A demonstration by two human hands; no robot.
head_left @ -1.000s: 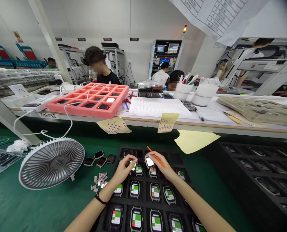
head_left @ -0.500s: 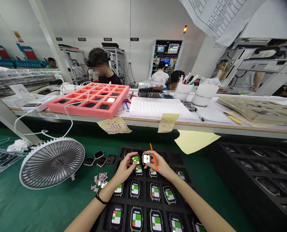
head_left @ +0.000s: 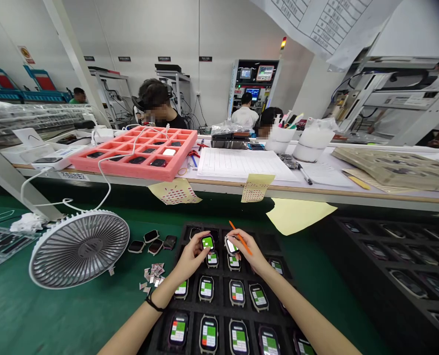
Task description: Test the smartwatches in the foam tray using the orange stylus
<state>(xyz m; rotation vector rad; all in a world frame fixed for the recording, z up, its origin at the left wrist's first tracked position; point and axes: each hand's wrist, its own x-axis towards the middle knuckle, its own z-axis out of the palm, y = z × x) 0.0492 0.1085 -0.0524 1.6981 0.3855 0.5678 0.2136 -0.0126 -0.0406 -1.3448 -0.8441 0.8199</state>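
The left hand [head_left: 192, 257] holds a smartwatch [head_left: 207, 242] by its edges, above the black foam tray [head_left: 219, 296]. The right hand [head_left: 245, 251] has just turned a second watch [head_left: 232, 245] on its side, and it grips an orange stick [head_left: 240, 238] too.

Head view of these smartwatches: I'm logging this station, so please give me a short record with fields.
Left hand: holds a green-screen smartwatch at the fingertips
Right hand: holds a second smartwatch and an orange stick
Under the hands: black foam tray of smartwatches, with green-and-white screens
Left of the tray: white desk fan, paper scraps
Bench beyond: pink foam tray
Nearby: co-worker at the far side of the bench
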